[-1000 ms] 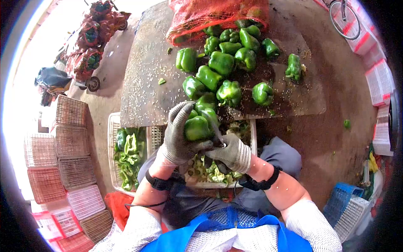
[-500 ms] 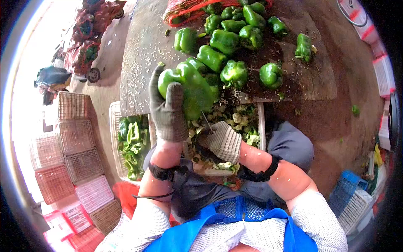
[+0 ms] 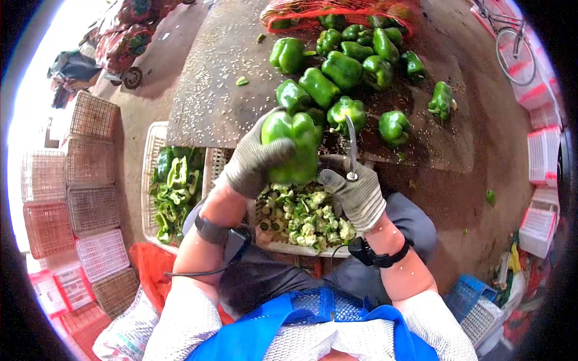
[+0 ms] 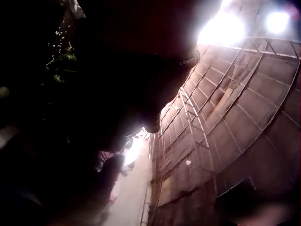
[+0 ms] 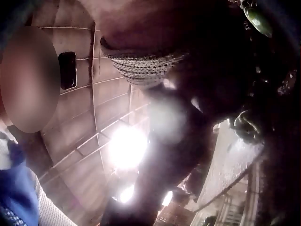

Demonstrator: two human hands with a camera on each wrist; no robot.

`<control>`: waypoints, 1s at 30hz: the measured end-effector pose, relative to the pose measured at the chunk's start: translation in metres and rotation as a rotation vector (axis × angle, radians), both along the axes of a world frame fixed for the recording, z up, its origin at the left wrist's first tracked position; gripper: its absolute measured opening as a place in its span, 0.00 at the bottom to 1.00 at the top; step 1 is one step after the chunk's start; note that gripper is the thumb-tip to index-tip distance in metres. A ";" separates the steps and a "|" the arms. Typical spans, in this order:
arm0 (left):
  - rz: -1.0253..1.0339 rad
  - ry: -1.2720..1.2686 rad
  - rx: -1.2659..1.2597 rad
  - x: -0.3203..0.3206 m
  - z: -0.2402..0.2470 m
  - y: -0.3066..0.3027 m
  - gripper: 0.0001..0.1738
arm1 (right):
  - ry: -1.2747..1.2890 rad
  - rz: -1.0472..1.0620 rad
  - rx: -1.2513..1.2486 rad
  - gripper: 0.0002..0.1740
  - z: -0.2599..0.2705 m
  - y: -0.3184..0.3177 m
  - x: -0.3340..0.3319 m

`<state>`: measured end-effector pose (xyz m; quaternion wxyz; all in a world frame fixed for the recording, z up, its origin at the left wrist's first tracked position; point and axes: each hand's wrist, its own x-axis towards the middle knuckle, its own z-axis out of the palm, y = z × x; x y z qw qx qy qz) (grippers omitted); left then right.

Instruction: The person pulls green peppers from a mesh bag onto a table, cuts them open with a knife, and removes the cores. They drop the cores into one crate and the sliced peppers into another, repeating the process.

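In the head view my gloved left hand point(image 3: 256, 159) grips a large green bell pepper point(image 3: 293, 141), fingers behind it and thumb across its front. My gloved right hand point(image 3: 358, 195) holds a small knife point(image 3: 352, 144) in curled fingers, its curved blade pointing up, just right of the pepper. Beneath both hands stands a crate point(image 3: 289, 248) with pale pepper cores point(image 3: 313, 216). Beyond them, several whole bell peppers point(image 3: 343, 71) lie on a board point(image 3: 205, 102) strewn with seeds. Both wrist views are mostly dark; neither shows the pepper in my grip.
A white crate point(image 3: 149, 201) of cut pepper pieces point(image 3: 171, 192) stands to the left. A red mesh sack point(image 3: 343, 11) spills peppers at the board's far end. Stacked baskets point(image 3: 90, 162) line the far left; a blue crate point(image 3: 466, 298) sits at lower right.
The knife, close against the pepper before, is now apart from it with the blade upright. My left hand has turned the pepper, and my right hand has moved to the right.
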<state>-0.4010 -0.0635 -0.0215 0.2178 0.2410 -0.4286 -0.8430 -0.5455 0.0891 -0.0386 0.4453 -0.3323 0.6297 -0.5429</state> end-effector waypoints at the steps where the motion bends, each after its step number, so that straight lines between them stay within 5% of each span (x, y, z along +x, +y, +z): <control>1: 0.004 -0.034 -0.024 -0.001 -0.002 0.005 0.51 | -0.123 0.014 -0.046 0.25 0.009 -0.002 -0.001; 6: -0.077 -0.025 -0.078 -0.010 -0.013 0.021 0.64 | 0.269 0.069 -0.089 0.36 0.003 -0.006 -0.003; 8: -0.129 -0.108 -0.088 -0.013 -0.022 0.023 0.55 | 0.000 0.069 -0.005 0.40 -0.014 -0.005 -0.002; 11: -0.273 -0.345 -0.086 -0.013 -0.020 0.020 0.38 | 0.123 0.095 0.076 0.36 -0.022 -0.003 -0.003; 19: -0.350 -0.304 -0.156 0.005 -0.049 0.015 0.36 | 0.211 0.198 0.176 0.31 0.009 0.003 -0.007; 20: -0.388 -0.223 -0.113 0.013 -0.059 0.009 0.35 | 0.151 0.258 0.274 0.37 0.016 0.001 -0.008; 22: -0.385 -0.251 -0.231 0.018 -0.065 0.006 0.35 | -0.023 0.201 0.210 0.35 0.023 0.007 -0.012; 23: -0.323 -0.028 0.072 0.020 -0.059 0.009 0.36 | -0.110 0.173 0.178 0.33 0.027 0.009 -0.014; 24: -0.220 -0.093 0.447 0.025 -0.033 0.021 0.40 | -0.192 0.141 0.101 0.35 0.026 0.009 -0.014; 26: -0.165 0.154 0.654 0.026 -0.033 0.026 0.44 | -0.363 0.090 -0.056 0.37 0.024 0.009 -0.013; 27: -0.088 -0.024 0.540 0.027 -0.036 0.025 0.43 | -0.494 0.064 -0.102 0.38 0.021 0.010 -0.012; 30: -0.137 0.280 0.431 0.012 -0.037 0.020 0.34 | -0.752 -0.010 -0.144 0.43 0.017 0.011 -0.015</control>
